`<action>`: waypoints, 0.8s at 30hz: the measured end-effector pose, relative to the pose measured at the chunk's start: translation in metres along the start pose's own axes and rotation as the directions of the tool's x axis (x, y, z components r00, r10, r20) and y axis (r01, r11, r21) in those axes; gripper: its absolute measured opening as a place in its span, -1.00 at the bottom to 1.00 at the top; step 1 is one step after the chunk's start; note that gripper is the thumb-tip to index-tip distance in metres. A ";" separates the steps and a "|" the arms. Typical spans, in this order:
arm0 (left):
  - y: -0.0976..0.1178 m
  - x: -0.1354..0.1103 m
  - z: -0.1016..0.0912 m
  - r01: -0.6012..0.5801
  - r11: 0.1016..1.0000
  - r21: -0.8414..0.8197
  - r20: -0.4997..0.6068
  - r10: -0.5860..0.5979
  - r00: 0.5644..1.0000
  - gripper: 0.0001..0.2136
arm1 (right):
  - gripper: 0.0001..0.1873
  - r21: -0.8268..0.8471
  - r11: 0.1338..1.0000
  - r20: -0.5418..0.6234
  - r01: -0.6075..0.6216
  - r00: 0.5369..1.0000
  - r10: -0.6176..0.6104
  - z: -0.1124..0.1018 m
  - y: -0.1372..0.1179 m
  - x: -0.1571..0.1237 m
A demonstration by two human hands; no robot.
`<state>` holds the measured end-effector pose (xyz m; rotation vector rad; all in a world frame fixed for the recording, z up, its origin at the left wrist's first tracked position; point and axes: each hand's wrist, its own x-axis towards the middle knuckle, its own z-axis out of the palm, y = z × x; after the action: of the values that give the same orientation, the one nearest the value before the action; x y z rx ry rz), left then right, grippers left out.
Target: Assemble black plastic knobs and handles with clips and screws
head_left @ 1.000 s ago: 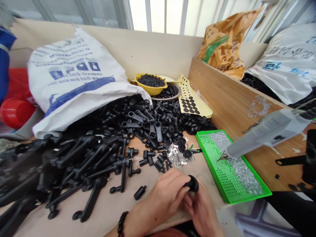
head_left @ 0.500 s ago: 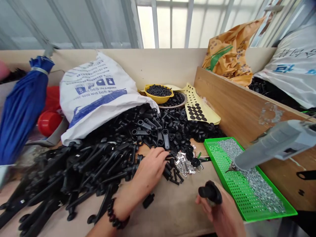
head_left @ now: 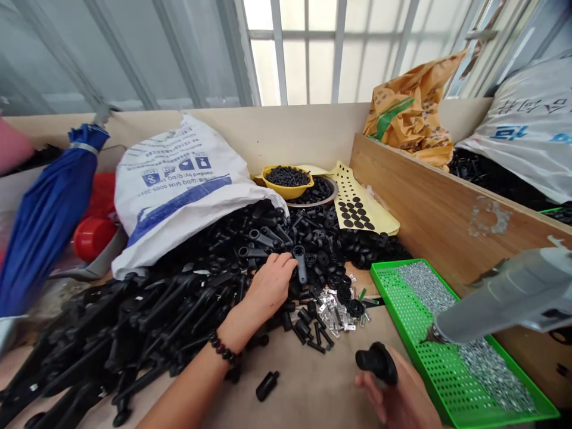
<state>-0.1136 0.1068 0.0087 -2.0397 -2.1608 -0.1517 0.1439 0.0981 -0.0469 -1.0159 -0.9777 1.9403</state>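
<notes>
My left hand [head_left: 267, 287], with a dark bead bracelet on the wrist, reaches into the pile of black plastic parts [head_left: 313, 235]. Its fingers are bent together beside a grey lever-like piece [head_left: 301, 265]; what lies under the fingertips is hidden. At the lower right, my right hand [head_left: 409, 393] is closed round a black part with a round flange and a short stem [head_left: 376, 361], held above the table. A short black cylinder with a narrow tip [head_left: 267, 386] lies between the hands. Small metal clips [head_left: 333, 313] are heaped near the middle, beside black discs and pins.
A grey electric screwdriver [head_left: 496, 319] hangs over a green perforated tray [head_left: 415, 357] of small screws. Long black parts [head_left: 147, 316] cover the left. Behind stand a white sack [head_left: 183, 173], a yellow bowl [head_left: 288, 190] and a sticker sheet [head_left: 379, 220]. A wooden partition [head_left: 411, 185] runs along the right.
My left hand has moved forward and slightly left, deeper over the pile. My right hand keeps its hold on the black flanged part. The whole view has shifted slightly.
</notes>
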 end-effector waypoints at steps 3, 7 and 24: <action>-0.005 0.012 -0.001 -0.119 0.993 0.020 0.059 0.118 0.991 -0.62 | -0.48 0.023 0.999 -0.014 -0.037 0.999 0.038 0.000 -0.002 -0.001; -0.016 0.021 -0.004 -0.204 0.978 0.035 0.078 0.201 0.977 -0.66 | -0.47 0.039 0.998 -0.041 -0.042 0.998 0.044 0.003 -0.003 -0.006; -0.027 0.031 -0.005 -0.091 0.896 -0.435 -0.290 -0.044 0.956 -0.84 | -0.46 0.012 1.000 -0.052 0.000 0.999 0.001 0.006 -0.006 -0.011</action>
<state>-0.1422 0.1348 0.0206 -2.0871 -2.0462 -0.9658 0.1447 0.0896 -0.0360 -1.0545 -0.9362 1.9089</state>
